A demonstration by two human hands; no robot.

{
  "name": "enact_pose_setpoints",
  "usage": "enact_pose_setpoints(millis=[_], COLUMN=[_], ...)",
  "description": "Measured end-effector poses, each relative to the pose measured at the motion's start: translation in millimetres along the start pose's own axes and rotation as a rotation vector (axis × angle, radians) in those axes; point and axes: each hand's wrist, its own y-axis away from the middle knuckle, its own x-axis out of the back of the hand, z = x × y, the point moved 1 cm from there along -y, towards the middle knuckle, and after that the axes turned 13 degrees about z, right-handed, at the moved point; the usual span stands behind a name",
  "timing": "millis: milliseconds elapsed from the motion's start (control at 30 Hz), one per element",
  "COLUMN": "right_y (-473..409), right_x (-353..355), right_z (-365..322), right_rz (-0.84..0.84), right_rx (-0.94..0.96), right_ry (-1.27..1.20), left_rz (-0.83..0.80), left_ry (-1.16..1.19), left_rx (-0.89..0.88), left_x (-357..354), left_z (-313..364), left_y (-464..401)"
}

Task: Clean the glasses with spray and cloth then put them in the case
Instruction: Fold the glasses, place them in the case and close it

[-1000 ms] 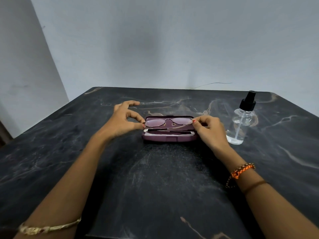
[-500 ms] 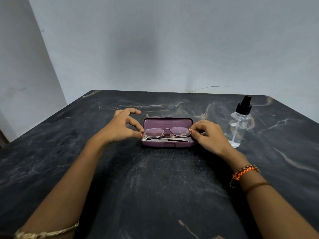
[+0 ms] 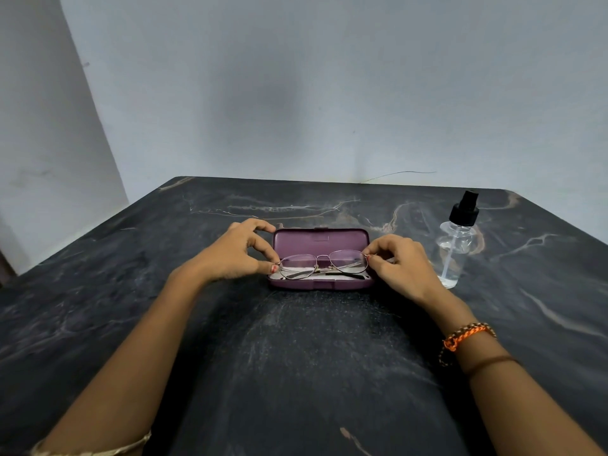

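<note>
Fingers [image 3: 267, 258] of the left hand [image 3: 230, 255] and right hand [image 3: 399, 263] pinching the glasses [image 3: 324, 265] by the outer rims, held low over the open case [image 3: 320, 284], arms folded. Apparently the last step: seating the frame. Next calls for lowering evenly onto the lining, letting go, then shutting the lid just beyond the fingers. Spray [image 3: 457, 241] right of the right fingers, upright. No cloth seen. Dark marbled counter [image 3: 296, 373]; farther off, plain grey wall [image 3: 329, 93].

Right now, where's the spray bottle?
In the head view the spray bottle stands upright on the dark table, on the right side, just beyond the right hand and right of the open case.
</note>
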Motion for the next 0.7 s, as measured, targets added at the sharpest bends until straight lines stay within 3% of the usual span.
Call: enact_pose_setpoints(millis=[700], right_y=[-0.4], right_x=[3.6], right_z=[-3.9], right_rz=[-0.064], right_rx=[0.06], right_ry=[0.053], left_rz=[-0.089], left_ry=[-0.006], left_rx=[0.04], left_x=[4.5], left_z=[0.5], left_y=[2.6])
